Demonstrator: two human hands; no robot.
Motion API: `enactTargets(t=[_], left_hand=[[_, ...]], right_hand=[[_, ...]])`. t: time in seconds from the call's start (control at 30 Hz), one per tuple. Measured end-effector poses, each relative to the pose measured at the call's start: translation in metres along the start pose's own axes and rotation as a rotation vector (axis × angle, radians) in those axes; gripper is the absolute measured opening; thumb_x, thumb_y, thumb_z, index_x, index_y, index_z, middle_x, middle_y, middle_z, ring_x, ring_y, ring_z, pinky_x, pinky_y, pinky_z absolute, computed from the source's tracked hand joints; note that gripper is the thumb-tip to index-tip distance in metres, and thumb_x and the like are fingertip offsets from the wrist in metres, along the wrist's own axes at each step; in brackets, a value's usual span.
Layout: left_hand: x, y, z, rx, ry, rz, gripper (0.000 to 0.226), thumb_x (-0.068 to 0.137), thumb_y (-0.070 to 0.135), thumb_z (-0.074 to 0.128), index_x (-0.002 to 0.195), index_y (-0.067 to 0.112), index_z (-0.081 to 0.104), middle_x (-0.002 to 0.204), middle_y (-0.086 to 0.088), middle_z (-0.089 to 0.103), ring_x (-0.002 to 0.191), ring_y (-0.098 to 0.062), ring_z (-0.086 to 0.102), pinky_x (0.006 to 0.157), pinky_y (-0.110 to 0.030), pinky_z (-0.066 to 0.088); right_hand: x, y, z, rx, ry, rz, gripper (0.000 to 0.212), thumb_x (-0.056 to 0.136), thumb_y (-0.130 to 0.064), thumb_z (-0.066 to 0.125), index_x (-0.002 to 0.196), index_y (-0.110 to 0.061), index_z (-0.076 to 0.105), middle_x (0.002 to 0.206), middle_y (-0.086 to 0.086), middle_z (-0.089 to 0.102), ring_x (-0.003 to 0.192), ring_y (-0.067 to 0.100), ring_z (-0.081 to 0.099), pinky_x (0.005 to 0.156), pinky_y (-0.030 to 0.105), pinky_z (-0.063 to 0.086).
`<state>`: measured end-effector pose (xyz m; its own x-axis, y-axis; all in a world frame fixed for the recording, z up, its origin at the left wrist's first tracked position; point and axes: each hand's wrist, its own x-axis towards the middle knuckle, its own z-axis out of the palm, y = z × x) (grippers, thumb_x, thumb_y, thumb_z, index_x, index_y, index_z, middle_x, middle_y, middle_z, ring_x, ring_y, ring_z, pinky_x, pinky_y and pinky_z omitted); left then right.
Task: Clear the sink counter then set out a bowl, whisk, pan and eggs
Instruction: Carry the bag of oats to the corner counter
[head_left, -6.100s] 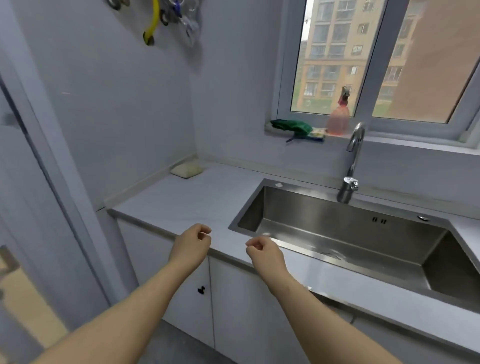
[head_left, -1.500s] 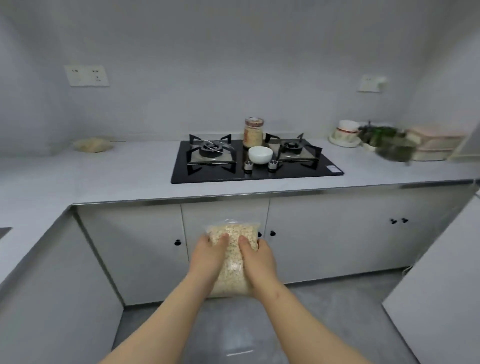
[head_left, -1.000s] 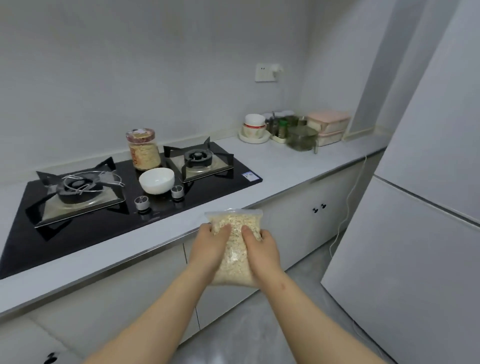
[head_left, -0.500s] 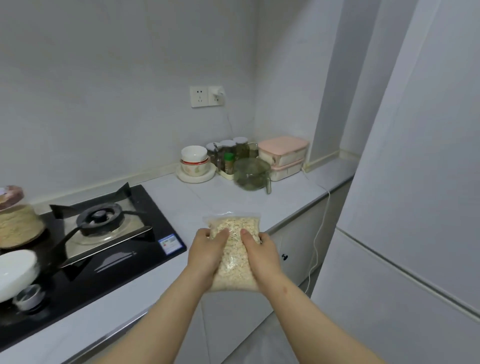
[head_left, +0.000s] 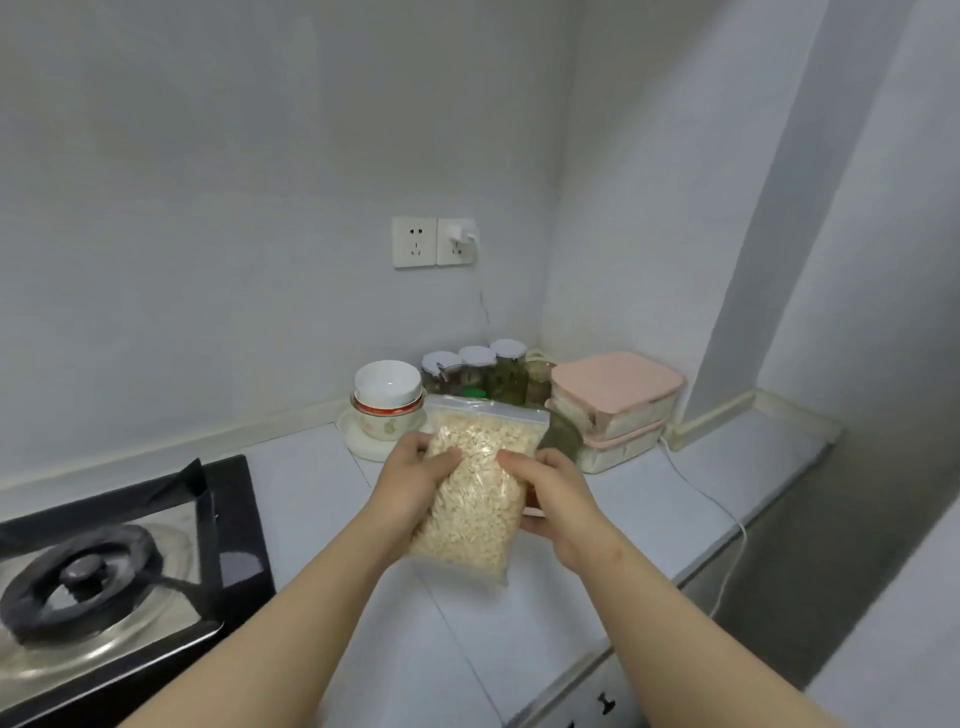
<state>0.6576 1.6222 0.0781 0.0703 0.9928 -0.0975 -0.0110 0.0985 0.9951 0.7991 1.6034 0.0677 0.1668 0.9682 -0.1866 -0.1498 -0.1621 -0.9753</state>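
Observation:
A clear zip bag of oats (head_left: 480, 488) is held upright above the white counter (head_left: 498, 623). My left hand (head_left: 410, 483) grips its left side and my right hand (head_left: 556, 499) grips its right side, thumbs on the front. Behind the bag, stacked white bowls (head_left: 387, 397) sit on a white plate at the back of the counter.
A black gas hob (head_left: 114, 571) lies at the left. Several spice jars (head_left: 478, 369) and two stacked pink-lidded boxes (head_left: 618, 405) fill the back corner, with a glass jug partly hidden behind the bag. A white cable (head_left: 717, 514) runs off the counter's right edge beside a grey wall.
I have turned right and come closer to the counter's far corner, carrying the bag of oats in both hands. The bag now hangs over the counter in front of the bowls.

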Motion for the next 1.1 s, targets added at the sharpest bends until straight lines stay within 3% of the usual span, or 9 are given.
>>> enactTargets(t=[0.07,0.17,0.27,0.4,0.57,0.77,0.93,1.1], left_hand=[[0.032,0.014,0.002,0.01,-0.027,0.02,0.007,0.091,0.013,0.056,0.094,0.012,0.05,0.084,-0.003,0.059,0.071,-0.014,0.059,0.057,-0.025,0.045],[0.081,0.037,0.009,0.043,-0.037,0.046,0.006,0.092,0.015,0.056,0.09,0.015,0.05,0.084,-0.001,0.059,0.072,-0.013,0.057,0.057,-0.025,0.042],[0.116,0.054,0.018,0.075,-0.041,0.069,0.011,0.093,0.016,0.054,0.084,0.019,0.049,0.08,0.002,0.056,0.07,-0.011,0.054,0.055,-0.024,0.038],[0.169,0.08,0.031,0.091,-0.038,0.124,0.006,0.093,0.019,0.054,0.091,0.017,0.048,0.083,0.002,0.056,0.07,-0.01,0.054,0.054,-0.023,0.04],[0.231,0.107,0.058,0.136,-0.01,0.19,0.009,0.095,0.017,0.05,0.102,0.013,0.045,0.081,0.003,0.054,0.066,-0.008,0.052,0.042,-0.013,0.041],[0.31,0.118,0.094,0.27,-0.026,0.196,0.025,0.096,0.026,0.049,0.119,0.016,0.05,0.108,-0.001,0.053,0.095,-0.017,0.051,0.08,-0.027,0.04],[0.369,0.091,0.1,0.448,0.058,0.171,0.028,0.096,0.024,0.046,0.12,0.012,0.052,0.107,0.0,0.052,0.095,-0.016,0.048,0.081,-0.025,0.036],[0.417,0.049,0.102,0.786,0.037,0.143,0.034,0.098,0.027,0.042,0.128,0.015,0.05,0.133,-0.006,0.051,0.118,-0.021,0.048,0.09,-0.025,0.035]], right_hand=[[0.032,-0.017,-0.001,0.028,0.005,-0.023,0.019,0.083,-0.019,0.068,0.084,-0.013,0.05,0.084,0.002,0.064,0.075,0.016,0.062,0.073,0.036,0.054],[0.08,-0.043,-0.004,0.071,-0.01,-0.06,0.03,0.082,-0.02,0.069,0.108,-0.013,0.055,0.1,0.003,0.069,0.087,0.017,0.065,0.073,0.033,0.055],[0.115,-0.064,-0.012,0.028,-0.089,-0.072,0.03,0.083,-0.021,0.068,0.11,-0.019,0.057,0.099,0.0,0.07,0.089,0.018,0.065,0.08,0.037,0.055],[0.167,-0.099,-0.019,-0.034,-0.158,-0.112,0.019,0.083,-0.02,0.067,0.1,-0.023,0.058,0.094,-0.001,0.068,0.084,0.018,0.064,0.067,0.032,0.051],[0.229,-0.136,-0.029,-0.07,-0.11,-0.214,0.014,0.085,-0.017,0.067,0.094,-0.023,0.058,0.089,-0.002,0.068,0.078,0.015,0.065,0.057,0.027,0.053],[0.3,-0.166,-0.051,-0.009,0.011,-0.287,0.017,0.086,-0.008,0.065,0.089,-0.021,0.056,0.086,-0.001,0.067,0.072,0.015,0.066,0.054,0.028,0.056],[0.371,-0.168,-0.072,0.101,0.189,-0.375,0.022,0.087,-0.004,0.061,0.086,-0.025,0.053,0.088,-0.002,0.063,0.072,0.014,0.063,0.046,0.021,0.053],[0.435,-0.142,-0.091,0.089,0.355,-0.368,0.022,0.081,-0.007,0.068,0.092,-0.023,0.056,0.106,0.008,0.067,0.094,0.028,0.066,0.077,0.047,0.057]])
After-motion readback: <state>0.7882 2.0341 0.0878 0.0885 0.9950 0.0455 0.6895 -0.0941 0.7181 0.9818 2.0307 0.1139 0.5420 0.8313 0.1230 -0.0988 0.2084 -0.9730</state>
